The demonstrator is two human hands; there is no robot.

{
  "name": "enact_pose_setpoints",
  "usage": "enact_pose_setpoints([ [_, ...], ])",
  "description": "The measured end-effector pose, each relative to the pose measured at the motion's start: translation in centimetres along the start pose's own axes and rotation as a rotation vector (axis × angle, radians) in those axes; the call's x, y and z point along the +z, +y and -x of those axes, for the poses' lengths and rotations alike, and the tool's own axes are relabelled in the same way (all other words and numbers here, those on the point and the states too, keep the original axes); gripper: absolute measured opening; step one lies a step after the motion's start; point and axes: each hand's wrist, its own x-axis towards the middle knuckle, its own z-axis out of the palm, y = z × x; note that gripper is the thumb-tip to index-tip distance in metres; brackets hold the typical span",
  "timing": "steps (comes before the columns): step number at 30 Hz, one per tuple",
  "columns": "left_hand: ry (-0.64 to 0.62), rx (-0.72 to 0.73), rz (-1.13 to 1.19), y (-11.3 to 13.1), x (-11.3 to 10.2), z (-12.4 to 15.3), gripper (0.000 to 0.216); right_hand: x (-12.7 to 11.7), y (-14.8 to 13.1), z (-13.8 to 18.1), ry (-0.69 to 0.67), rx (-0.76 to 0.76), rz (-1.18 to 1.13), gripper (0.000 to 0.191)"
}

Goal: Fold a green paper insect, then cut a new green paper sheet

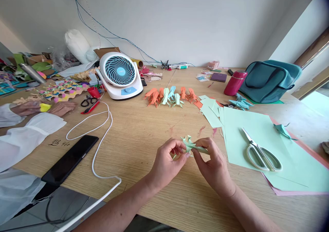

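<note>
Between both hands is a pale green folded paper figure [189,145], with thin strips sticking out on its left side. My left hand [172,156] pinches the left part, thumb and fingertips together. On its right end, my right hand [211,160] closes thumb and forefinger. My fingers cover much of the figure. Beyond the hands stands a row of folded paper figures [166,96] in orange, pale green and light blue. Scissors [262,154] with whitish handles lie on pale green paper sheets [246,129] to the right.
A white fan [120,70] stands at the back left, near a white cable [110,122] and a black phone [72,158]. Another person's hands [60,107] rest at the far left. A pink bottle [235,82] and a teal bag [267,81] stand at the right back.
</note>
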Motion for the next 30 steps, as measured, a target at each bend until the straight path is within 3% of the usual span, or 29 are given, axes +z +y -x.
enact_pose_setpoints([
  [5, -0.002, -0.023, 0.052, -0.5, 0.0, -0.1, 0.011, 0.1, -0.1, 0.0, -0.015, -0.012, 0.054, 0.014],
  [10, 0.094, 0.159, -0.067, -0.4, -0.3, -0.2, 0.008, 0.1, 0.0, 0.2, -0.039, -0.018, 0.062, 0.011],
  [13, 0.086, 0.243, -0.104, -0.5, -0.5, -0.4, 0.008, 0.1, 0.0, 0.3, -0.096, 0.014, 0.012, 0.008],
  [22, 0.063, 0.185, -0.142, -0.7, -0.8, -0.6, 0.007, 0.0, -0.7, 0.1, -0.212, 0.136, -0.12, 0.004],
  [25, 0.045, 0.16, -0.099, -0.8, -0.9, -0.7, 0.004, 0.0, -0.8, 0.0, -0.24, 0.224, -0.203, 0.004],
  [30, 0.053, 0.06, 0.008, -1.1, -1.0, -0.8, 0.015, 0.1, -0.5, -0.4, -0.237, 0.504, -0.481, 0.019],
])
